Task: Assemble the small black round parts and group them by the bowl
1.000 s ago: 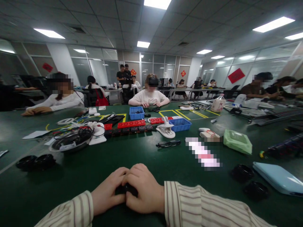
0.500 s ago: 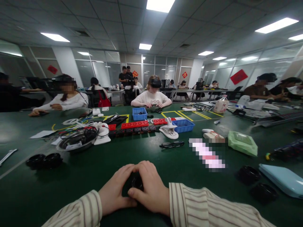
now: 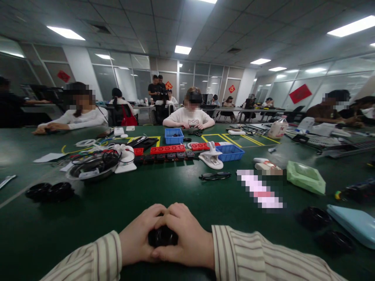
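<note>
Close to my body, a glossy black round part (image 3: 163, 236) sits between my two hands over the green table (image 3: 111, 212). My left hand (image 3: 140, 235) is curled around its left side. From the right, my right hand (image 3: 184, 236) wraps it, and the fingertips of both hands meet above it. The fingers cover much of the part, so its full shape is hidden. Two similar black ring-shaped parts (image 3: 49, 191) rest together on the left. Two more black rings (image 3: 315, 217) lie on the right beside a light blue case (image 3: 353, 224).
Ahead lie black glasses (image 3: 215, 176), a white clip stand (image 3: 211, 157), red and black power strips (image 3: 167, 150), blue trays (image 3: 230, 153) and a metal bowl (image 3: 76, 171) of cables. A green pack (image 3: 306, 177) is at right. A person (image 3: 189, 117) sits opposite.
The black part shows more between my hands, and my fingers have drawn closer together around it. The view has shifted slightly.
</note>
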The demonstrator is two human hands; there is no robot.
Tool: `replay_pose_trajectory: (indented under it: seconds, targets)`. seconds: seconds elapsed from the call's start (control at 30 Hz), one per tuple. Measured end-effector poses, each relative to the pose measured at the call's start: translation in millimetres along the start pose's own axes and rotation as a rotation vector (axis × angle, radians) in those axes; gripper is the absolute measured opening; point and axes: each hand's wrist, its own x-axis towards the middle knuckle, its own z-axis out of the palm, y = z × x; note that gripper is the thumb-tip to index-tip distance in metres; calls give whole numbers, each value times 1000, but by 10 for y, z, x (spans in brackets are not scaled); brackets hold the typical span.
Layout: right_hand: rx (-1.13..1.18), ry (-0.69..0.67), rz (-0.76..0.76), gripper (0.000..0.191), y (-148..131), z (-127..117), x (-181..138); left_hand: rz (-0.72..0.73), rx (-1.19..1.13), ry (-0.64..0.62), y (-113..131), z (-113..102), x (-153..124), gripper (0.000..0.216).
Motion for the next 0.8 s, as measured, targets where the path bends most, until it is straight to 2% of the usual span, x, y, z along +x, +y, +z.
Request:
replay_pose_trajectory:
  seconds: [0.1,0.23,0.3,0.4,0.53,0.7,0.8]
  targets:
    - [62,-10,-125,26,-2,-19,-3,18,-2,-44,22,-19,-5,40]
    - [156,-6,-210,34,-36,-63,2,15,-14,-22,52,-31,-8,50]
    - [168,40,-165,37,-46,-79,0,3,-33,10,47,-24,-10,55]
    - [133,112,6,42,-37,-76,-13,-15,-43,53,26,-12,-15,62]
    - [72,124,172,42,-6,-39,-19,-18,19,93,29,-19,-21,53]
    - [15,78,101,35,12,-21,-3,11,62,102,58,-40,-14,31]
    - [16,92,17,26,15,-17,0,28,20,65,39,-38,-6,28]
